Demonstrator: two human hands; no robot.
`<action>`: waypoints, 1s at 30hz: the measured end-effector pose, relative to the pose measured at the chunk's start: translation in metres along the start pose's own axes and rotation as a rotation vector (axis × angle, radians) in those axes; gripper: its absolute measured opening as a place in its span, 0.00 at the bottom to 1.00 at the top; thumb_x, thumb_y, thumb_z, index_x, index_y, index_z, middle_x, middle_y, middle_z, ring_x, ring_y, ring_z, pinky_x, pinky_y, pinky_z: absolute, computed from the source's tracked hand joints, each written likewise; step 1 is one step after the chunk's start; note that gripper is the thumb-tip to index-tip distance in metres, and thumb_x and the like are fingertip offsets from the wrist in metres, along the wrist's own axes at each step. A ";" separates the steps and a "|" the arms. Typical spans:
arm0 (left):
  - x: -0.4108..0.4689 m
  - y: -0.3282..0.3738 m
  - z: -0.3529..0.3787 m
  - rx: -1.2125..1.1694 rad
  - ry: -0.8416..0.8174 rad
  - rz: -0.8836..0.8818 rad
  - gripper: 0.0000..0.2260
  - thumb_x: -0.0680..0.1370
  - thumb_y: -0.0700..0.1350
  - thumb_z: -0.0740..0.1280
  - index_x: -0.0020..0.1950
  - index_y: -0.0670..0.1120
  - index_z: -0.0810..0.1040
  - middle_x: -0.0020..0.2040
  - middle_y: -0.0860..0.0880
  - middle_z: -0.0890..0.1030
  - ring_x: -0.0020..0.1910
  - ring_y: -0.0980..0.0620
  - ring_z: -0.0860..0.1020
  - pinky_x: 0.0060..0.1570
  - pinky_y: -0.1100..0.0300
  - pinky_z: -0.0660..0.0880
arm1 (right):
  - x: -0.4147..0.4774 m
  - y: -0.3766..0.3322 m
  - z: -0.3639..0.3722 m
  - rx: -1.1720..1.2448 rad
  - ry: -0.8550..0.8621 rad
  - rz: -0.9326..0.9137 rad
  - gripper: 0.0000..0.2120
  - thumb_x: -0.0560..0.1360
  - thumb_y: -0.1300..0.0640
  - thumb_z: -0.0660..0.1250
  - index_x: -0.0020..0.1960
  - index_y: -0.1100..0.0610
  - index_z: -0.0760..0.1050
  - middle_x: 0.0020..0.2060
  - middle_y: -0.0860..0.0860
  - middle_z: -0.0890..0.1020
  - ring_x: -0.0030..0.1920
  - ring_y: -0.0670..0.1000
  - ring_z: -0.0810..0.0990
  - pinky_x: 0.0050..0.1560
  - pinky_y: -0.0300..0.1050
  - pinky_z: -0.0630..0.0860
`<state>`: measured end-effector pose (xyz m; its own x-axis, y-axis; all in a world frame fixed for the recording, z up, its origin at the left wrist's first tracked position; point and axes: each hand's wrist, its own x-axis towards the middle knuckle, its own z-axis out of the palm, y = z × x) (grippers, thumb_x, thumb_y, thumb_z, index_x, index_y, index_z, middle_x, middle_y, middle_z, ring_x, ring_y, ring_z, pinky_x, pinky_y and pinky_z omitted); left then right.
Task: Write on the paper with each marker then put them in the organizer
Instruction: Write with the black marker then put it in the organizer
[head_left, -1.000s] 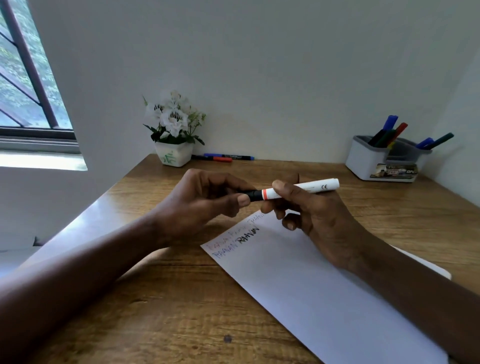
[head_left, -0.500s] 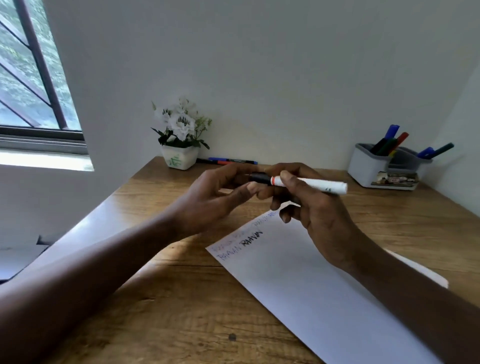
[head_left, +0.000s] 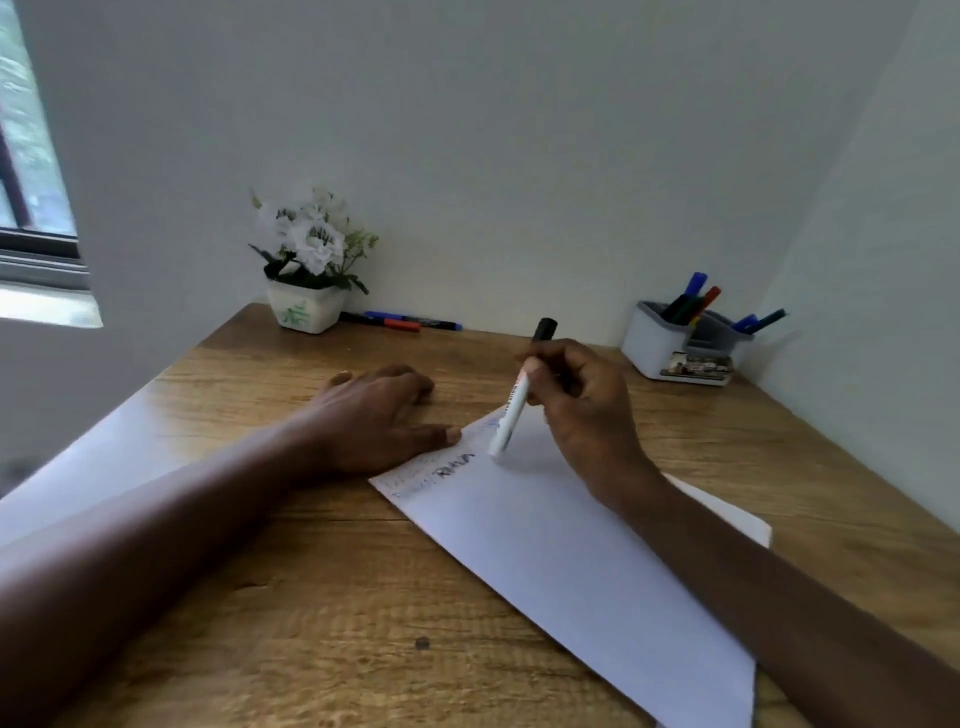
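Note:
My right hand (head_left: 587, 410) grips a white marker (head_left: 511, 413) with a black cap end (head_left: 544, 328) pointing up and its other end down over the white paper (head_left: 571, 561). My left hand (head_left: 374, 421) lies flat on the wooden desk, thumb tip touching the paper's far left edge. Several written words sit near that corner (head_left: 449, 467). The grey and white organizer (head_left: 654, 345) stands at the back right with several markers (head_left: 693, 301) in it. Two loose markers, one blue (head_left: 415, 318) and one red-capped (head_left: 387, 323), lie by the wall.
A white pot of white flowers (head_left: 306, 312) stands at the back left of the desk (head_left: 311, 597). A window (head_left: 31, 171) is at the far left. Walls close the desk at the back and on the right.
My hands have parted. The left one let go of the marker and dropped flat onto the desk. The right one turned the marker from level to nearly upright over the paper.

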<state>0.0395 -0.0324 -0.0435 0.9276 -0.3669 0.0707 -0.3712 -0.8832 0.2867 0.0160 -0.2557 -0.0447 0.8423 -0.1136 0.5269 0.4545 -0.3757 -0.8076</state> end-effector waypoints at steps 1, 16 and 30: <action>0.000 -0.001 0.001 -0.008 0.003 -0.010 0.34 0.75 0.72 0.60 0.75 0.55 0.67 0.77 0.54 0.67 0.73 0.51 0.68 0.75 0.42 0.62 | 0.001 0.001 0.000 -0.014 0.045 -0.013 0.05 0.80 0.59 0.68 0.51 0.52 0.83 0.43 0.49 0.85 0.46 0.49 0.85 0.48 0.50 0.84; 0.015 -0.007 0.009 0.134 -0.058 0.105 0.36 0.75 0.73 0.47 0.79 0.58 0.58 0.81 0.55 0.58 0.78 0.52 0.61 0.77 0.44 0.58 | 0.128 0.016 -0.173 -0.428 0.884 -0.174 0.19 0.77 0.63 0.63 0.66 0.50 0.68 0.46 0.50 0.82 0.44 0.52 0.84 0.50 0.53 0.81; 0.037 -0.032 0.029 0.044 0.073 0.130 0.39 0.63 0.84 0.40 0.68 0.68 0.63 0.73 0.62 0.66 0.70 0.58 0.68 0.69 0.44 0.69 | 0.176 0.098 -0.207 -1.061 0.362 0.040 0.18 0.81 0.59 0.62 0.69 0.50 0.77 0.58 0.55 0.85 0.60 0.60 0.80 0.59 0.53 0.75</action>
<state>0.0847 -0.0266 -0.0781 0.8718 -0.4579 0.1740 -0.4881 -0.8423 0.2287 0.1485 -0.5030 0.0240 0.6388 -0.3390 0.6907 -0.1934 -0.9396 -0.2823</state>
